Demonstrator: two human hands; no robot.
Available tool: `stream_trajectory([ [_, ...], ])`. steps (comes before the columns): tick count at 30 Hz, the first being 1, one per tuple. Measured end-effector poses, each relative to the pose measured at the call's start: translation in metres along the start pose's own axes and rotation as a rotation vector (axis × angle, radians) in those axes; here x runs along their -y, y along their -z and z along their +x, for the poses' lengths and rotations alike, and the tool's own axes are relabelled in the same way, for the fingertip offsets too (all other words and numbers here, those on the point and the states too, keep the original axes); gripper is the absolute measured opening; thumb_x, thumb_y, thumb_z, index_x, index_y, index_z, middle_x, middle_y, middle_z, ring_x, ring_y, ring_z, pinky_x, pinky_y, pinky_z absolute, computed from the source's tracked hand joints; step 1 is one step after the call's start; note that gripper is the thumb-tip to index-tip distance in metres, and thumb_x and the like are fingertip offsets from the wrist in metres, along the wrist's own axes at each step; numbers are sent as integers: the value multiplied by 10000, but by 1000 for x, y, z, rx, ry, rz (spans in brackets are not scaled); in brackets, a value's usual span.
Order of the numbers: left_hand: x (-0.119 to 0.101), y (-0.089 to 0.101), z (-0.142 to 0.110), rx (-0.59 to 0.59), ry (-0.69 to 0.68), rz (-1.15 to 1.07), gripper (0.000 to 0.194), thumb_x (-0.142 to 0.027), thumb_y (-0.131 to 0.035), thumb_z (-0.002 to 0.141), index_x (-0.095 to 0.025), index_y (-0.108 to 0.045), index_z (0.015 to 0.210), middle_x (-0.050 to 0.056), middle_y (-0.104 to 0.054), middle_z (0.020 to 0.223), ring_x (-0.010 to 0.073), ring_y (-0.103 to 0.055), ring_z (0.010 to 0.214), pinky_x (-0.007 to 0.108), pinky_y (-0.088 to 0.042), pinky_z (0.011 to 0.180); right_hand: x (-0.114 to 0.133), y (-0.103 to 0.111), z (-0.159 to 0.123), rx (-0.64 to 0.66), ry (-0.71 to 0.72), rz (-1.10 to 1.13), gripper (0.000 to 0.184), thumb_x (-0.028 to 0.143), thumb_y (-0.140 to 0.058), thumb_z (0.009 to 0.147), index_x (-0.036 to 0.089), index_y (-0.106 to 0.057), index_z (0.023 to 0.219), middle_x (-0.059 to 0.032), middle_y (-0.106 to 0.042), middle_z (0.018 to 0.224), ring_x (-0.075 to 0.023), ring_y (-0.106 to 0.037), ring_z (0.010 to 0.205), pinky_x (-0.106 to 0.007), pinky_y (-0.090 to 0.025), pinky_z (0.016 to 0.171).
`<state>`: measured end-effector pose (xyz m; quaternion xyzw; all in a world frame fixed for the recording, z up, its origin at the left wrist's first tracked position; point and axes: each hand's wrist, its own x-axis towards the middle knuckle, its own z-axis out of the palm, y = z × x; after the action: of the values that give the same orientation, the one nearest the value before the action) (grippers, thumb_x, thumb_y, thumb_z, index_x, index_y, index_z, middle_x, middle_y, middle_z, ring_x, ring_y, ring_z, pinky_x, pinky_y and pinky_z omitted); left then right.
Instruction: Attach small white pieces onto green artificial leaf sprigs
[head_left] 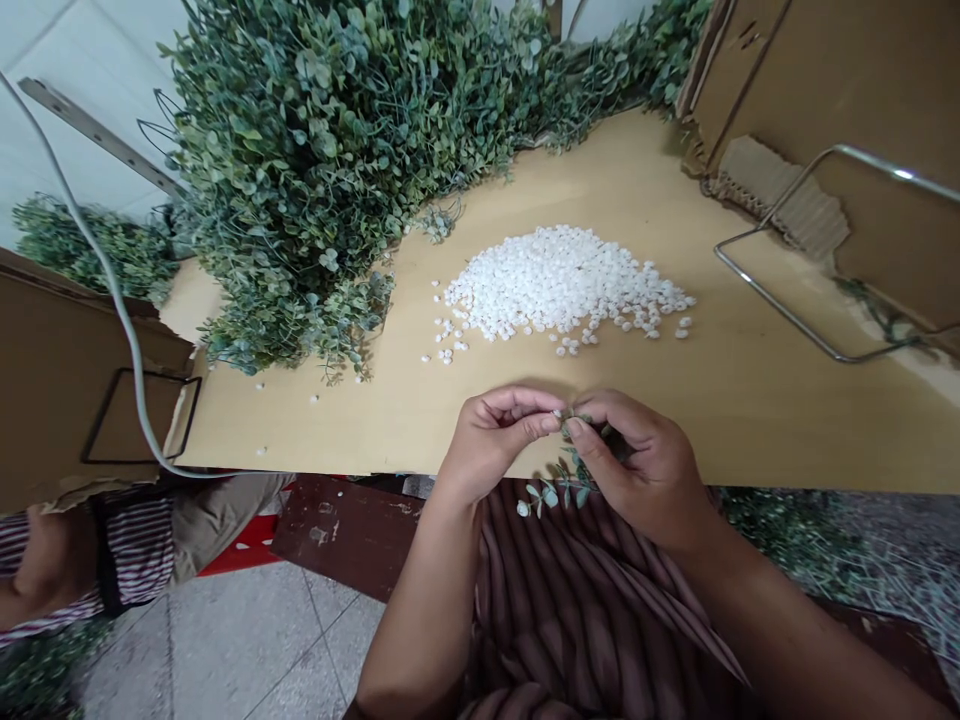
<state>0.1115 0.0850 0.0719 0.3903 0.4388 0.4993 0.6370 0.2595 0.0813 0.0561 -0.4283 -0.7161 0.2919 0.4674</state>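
Observation:
My left hand (495, 435) pinches a small white bead between thumb and forefinger at the tip of a green artificial sprig (562, 488). My right hand (637, 465) is closed around that sprig, whose leafy end hangs down below the table edge over my lap. Both hands meet just above the front edge of the light wooden table (750, 400). Behind them lies a heap of small white beads (562, 280), about a hand's length away.
A big pile of green artificial sprigs (322, 160) fills the back left of the table. Cardboard boxes (862, 110) and a metal wire frame (795, 300) stand at the right. Another cardboard box (60, 380) and a person in a striped sleeve (112, 560) are at the left. More greenery (810, 550) lies low on the right.

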Motion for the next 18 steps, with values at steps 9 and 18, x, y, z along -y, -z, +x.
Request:
stream_trajectory([
  [9, 2, -1, 2, -61, 15, -32, 200, -245, -863, 526, -175, -736, 663, 0, -712, 669, 58, -627, 607, 159, -529, 659, 2, 1, -1, 30, -10, 27, 234, 231, -486, 852, 120, -543, 654, -26, -609, 702, -35, -554, 662, -141, -419, 611],
  [18, 1, -2, 2, -72, 9, 10, 194, -259, -862, 529, -192, -746, 669, 17, -728, 699, 81, -647, 631, 190, -551, 683, 2, 1, -1, 30, -119, 70, 239, 253, -486, 839, 125, -525, 642, -21, -603, 670, -39, -546, 635, -147, -403, 584],
])
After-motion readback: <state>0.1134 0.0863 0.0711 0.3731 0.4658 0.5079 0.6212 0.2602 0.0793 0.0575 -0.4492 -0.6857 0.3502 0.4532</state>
